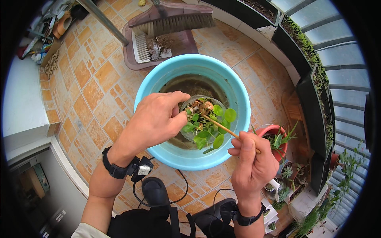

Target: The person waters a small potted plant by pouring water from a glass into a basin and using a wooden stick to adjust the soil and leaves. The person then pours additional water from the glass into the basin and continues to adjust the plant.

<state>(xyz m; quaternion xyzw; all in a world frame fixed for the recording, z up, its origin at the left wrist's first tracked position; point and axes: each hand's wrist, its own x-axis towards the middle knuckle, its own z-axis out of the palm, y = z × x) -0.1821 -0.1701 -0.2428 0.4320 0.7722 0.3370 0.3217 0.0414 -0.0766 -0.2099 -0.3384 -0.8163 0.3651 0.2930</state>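
Note:
A clear round bowl (185,134) holding round-leaved green plants (218,110) sits inside a light-blue plastic basin (242,119) with murky brown water (175,84) in it. Brown, bulb-like clumps (206,106) lie among the stems. My left hand (159,117) grips the bowl's left rim, thumb and forefinger over the edge; its other fingertips are partly hidden. Between the fingers and thumb of my right hand (253,157) is a thin wooden stick (221,127), likely a chopstick. Its far tip points into the clumps, touching or very near them.
Behind the basin, a broom (178,25) rests over a dustpan (129,56) with debris. A red pot (281,153) with spiky leaves and several small succulents (287,172) stand at right, below black planter boxes (311,116). Cables (186,190) hang near my shoes (154,190).

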